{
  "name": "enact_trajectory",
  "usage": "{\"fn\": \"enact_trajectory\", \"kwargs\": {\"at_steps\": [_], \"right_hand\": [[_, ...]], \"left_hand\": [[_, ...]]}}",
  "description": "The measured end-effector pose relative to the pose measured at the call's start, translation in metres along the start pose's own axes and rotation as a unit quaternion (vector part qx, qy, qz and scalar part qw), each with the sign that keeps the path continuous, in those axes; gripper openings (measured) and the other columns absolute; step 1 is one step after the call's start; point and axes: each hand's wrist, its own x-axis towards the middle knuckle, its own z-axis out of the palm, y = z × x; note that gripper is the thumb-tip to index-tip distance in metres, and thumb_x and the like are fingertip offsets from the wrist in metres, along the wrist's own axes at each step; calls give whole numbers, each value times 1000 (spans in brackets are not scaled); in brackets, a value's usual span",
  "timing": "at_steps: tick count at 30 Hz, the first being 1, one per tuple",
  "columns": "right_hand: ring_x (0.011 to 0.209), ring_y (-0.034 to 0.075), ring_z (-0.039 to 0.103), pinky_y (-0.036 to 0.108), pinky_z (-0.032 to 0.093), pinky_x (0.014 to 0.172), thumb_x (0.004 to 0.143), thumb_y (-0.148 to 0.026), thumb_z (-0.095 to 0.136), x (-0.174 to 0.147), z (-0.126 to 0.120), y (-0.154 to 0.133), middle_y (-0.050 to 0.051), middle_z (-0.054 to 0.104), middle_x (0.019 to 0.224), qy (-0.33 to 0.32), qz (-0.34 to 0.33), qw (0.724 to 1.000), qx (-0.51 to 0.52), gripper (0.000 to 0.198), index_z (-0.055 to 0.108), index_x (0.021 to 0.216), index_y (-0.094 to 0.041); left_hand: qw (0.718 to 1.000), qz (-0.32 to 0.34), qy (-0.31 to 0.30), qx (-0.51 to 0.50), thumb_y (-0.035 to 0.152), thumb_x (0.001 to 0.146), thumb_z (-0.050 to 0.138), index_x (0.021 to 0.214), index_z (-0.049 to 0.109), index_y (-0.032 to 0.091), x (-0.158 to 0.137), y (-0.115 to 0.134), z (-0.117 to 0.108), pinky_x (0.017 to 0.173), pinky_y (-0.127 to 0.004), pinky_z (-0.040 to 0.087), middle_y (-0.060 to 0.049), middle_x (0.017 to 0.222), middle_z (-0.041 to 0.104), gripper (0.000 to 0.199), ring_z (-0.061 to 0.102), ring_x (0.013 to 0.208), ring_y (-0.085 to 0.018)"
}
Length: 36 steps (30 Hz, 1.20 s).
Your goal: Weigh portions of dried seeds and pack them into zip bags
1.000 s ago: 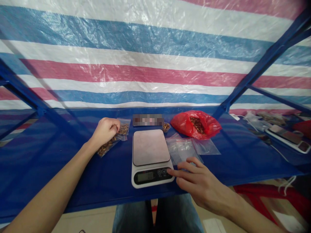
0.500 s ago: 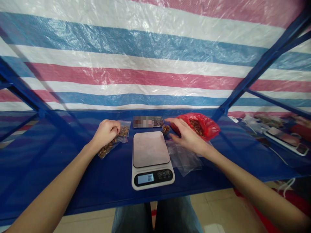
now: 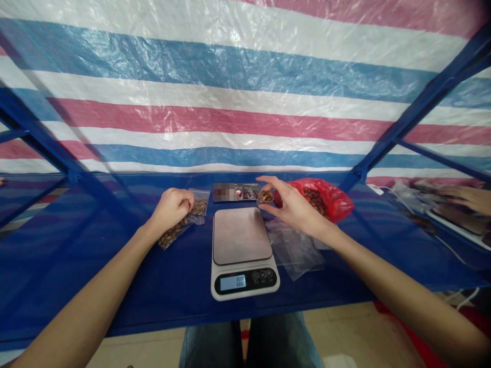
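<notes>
My left hand is curled closed at the filled zip bags, its fingertips tucked out of sight. One clear bag of brown dried pieces lies beyond its knuckles, another filled bag just below. My right hand has thumb and fingers around a small round cup holding brown pieces. Right behind that hand sits an open red plastic bag of similar pieces. Between my hands stands a white kitchen scale with a bare plate, its display reading 0.0.
Flat clear plastic bags lie right of the scale. A dark flat device with a partly blurred face lies behind it. Blue frame posts rise at both sides. Far right, another person's hand is over a second scale.
My right hand has closed in around the small cup, which sits slightly higher. My left hand stays by the filled bags. Another person's hand has appeared over the far-right scale.
</notes>
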Motion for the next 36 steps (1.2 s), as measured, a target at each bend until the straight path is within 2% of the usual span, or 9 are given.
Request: {"fn": "enact_trajectory", "kwargs": {"at_steps": [6,9,13,17,20,23,26,31,36], "right_hand": [[126,33,65,54,51,110,93,-25,81,-5,22,-44,10,74,131,-88,-51,995,-23,68,51,154,-29],[128,34,64,55,51,111,89,-28,87,-10,27,-44,13,72,135,-133,-36,990,-13,79,49,158,-26],[139,33,58,53,48,117,84,-42,90,-8,1,-25,12,63,150,-171,-57,980,78,103,33,170,-32],[122,28,69,48,56,108,99,-45,72,-4,-36,11,11,73,132,-79,-11,986,144,67,48,160,-28],[96,25,75,43,61,93,95,-51,74,-9,-48,37,9,79,106,-16,46,985,168,37,73,118,-22],[81,22,71,37,59,77,92,-55,76,-18,-47,47,6,78,90,-106,68,980,155,35,76,92,-20],[80,21,68,34,54,72,89,-55,80,-25,-43,42,5,76,91,-209,56,968,125,36,79,96,-21],[88,23,65,34,53,77,77,-50,91,-28,-32,43,4,68,97,-236,18,971,45,38,77,100,-23],[78,19,61,30,48,69,85,-44,84,-28,-23,57,2,64,89,-240,7,970,46,27,73,94,-22]], "left_hand": [[1000,-10,4,2,17,65,43,52,58,21,-2,-1,-1,62,-28,40,1,53,62,20,60,54,-16],[1000,-13,10,2,17,65,43,52,58,22,-2,-1,-1,61,-28,40,1,52,62,21,60,53,-16],[1000,-10,16,2,17,65,42,52,58,22,-1,1,-1,61,-28,40,1,52,61,21,59,52,-16],[1000,-11,20,0,17,65,43,52,58,21,0,3,-1,60,-28,40,1,51,61,21,57,51,-16],[1000,-14,21,-1,16,65,43,51,58,22,0,4,-2,60,-28,40,1,51,61,22,57,51,-16],[1000,-18,21,1,15,66,43,52,59,22,0,4,-2,60,-28,40,1,51,61,22,57,51,-16],[1000,-22,18,5,14,66,43,51,59,22,1,3,-3,61,-28,41,1,51,61,23,57,52,-16],[999,-30,22,4,14,65,43,51,60,21,1,2,-4,62,-28,41,0,51,61,23,58,53,-16],[999,-33,22,2,15,65,43,52,60,21,1,4,-4,61,-28,41,0,51,60,22,58,53,-17]]}}
